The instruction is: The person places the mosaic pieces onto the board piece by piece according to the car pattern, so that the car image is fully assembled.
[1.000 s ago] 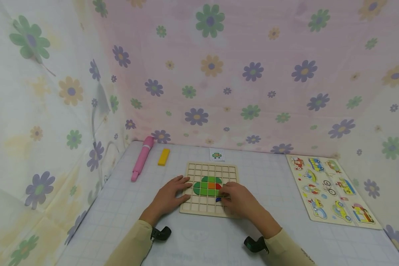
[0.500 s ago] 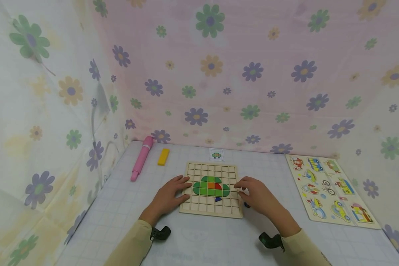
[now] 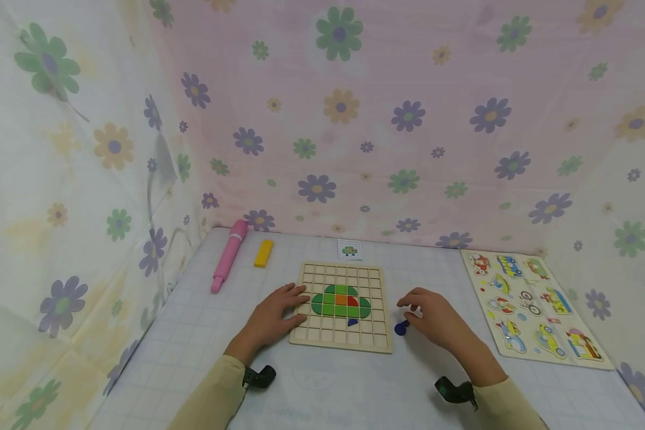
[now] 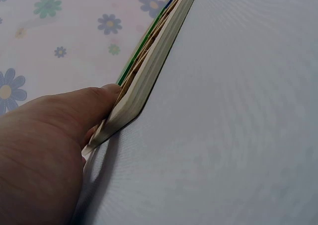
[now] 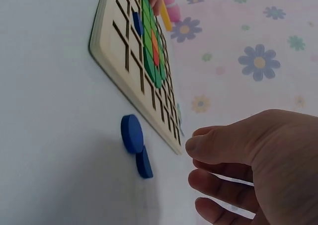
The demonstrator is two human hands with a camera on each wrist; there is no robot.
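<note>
A square wooden grid board (image 3: 314,335) lies on the table, with a patch of green, orange and red tiles (image 3: 341,310) set in its cells. One small blue piece (image 3: 352,322) sits on the grid below the patch. My left hand (image 3: 273,318) rests at the board's left side, fingers spread and thumb (image 4: 107,98) on the edge. To the right of the board, my right hand (image 3: 439,319) is held over the table, fingers loosely bent around nothing. Just beside its fingertips lie a round blue piece (image 5: 132,134) and a smaller half-round blue piece (image 5: 144,162).
Behind the board is a small picture card (image 3: 350,249). A yellow block (image 3: 264,254) and a pink pen-shaped thing (image 3: 229,257) lie at the back left. A puzzle board with pictured vehicles (image 3: 534,310) is at the right. Flowered cloth (image 3: 365,155) walls in the table.
The right hand has left the tiles on the board and moved right, beyond its edge, uncovering the blue pieces on the table. The left hand stays in place.
</note>
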